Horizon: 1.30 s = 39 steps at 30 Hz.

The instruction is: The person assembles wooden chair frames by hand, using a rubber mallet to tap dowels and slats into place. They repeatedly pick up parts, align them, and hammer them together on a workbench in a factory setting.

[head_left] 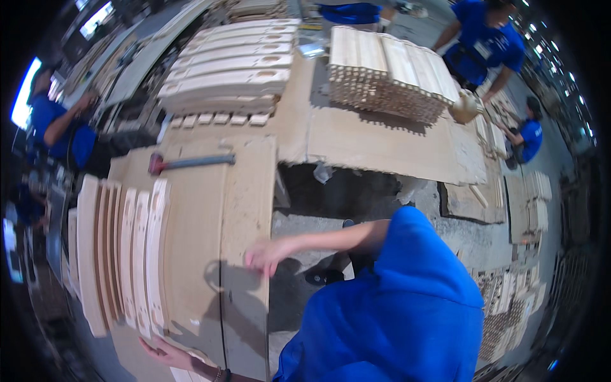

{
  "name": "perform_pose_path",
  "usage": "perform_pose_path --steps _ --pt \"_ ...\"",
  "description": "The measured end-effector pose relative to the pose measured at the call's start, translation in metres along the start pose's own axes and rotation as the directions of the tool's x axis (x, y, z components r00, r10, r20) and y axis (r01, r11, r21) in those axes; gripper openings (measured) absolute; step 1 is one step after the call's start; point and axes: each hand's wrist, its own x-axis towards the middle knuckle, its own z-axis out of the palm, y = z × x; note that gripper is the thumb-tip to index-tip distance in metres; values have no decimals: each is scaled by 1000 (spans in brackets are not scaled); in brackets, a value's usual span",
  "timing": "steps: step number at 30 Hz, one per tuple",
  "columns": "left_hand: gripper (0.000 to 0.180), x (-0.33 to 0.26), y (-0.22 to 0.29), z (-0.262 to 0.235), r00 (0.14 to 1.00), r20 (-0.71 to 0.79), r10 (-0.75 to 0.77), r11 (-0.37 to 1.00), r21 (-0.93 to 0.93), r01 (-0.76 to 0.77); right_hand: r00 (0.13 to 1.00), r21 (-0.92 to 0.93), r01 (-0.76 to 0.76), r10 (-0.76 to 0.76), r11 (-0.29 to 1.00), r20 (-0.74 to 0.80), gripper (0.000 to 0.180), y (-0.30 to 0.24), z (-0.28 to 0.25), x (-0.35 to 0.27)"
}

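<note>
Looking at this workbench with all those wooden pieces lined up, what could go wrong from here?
The wooden slats stand on edge in a row at the bench's left; a nudge from the left hand near them could tip them over. The mallet lies loose on the board, which ends at a gap over the floor, so it might get knocked off. The right hand hovers at that board edge, where splinters seem possible.

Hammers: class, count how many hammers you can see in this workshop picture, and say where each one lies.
1. The hammer lies flat on the wooden bench board, its red head pointing left, beyond the row of wooden panels. Others may be hidden among the stacks.
</note>
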Motion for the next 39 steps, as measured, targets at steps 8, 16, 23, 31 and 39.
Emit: perform_pose_path --steps 8,16,23,31,39 --pt "46 -98 212 252 693 588 417 827 -562 -20 -210 -202 714 -70 670 -975 36 -18 -222 -359" --pt "66 -315 413 424 -86 873 481 746 -356 562 -108 -94 847 -5 523 -994 45 -24 -298 -436" --pt "78 -388 469 476 -96 903 420 537 -162 828 -91 -81 864 -3 498 -996 32 -32 -314 -451" --pt "71 -380 446 460 -6 941 338 606 -213 766 111 78 786 -15 613 -994 27 -13 -285 -439" --pt "67 -338 463 496 -150 851 504 724 -321 611 206 131 632 -2 764 -979 40 -13 -321 -481"
